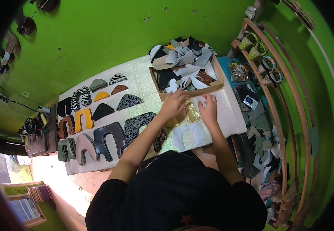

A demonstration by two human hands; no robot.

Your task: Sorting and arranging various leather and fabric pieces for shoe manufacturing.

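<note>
Between my hands a shiny gold U-shaped piece [192,112] lies on the sparkly white table covering. My left hand [173,104] is over its left side, fingers stretched toward the cardboard box [192,92]; whether it touches the gold piece is hard to tell. My right hand [209,109] is just right of the gold piece, its thumb and fingers apart and nothing between them. A white U-shaped piece [197,133] lies nearer my body, below the gold one. Left of my left forearm is a black-and-grey patterned U-shaped piece [134,122].
The box holds many material scraps [186,54]. Cut pieces in several colours, including a yellow U-shape [83,118], lie in rows at left. A sewing machine [34,127] stands beyond them. At right are a wooden rack [273,101] with footwear and piled scraps [261,144].
</note>
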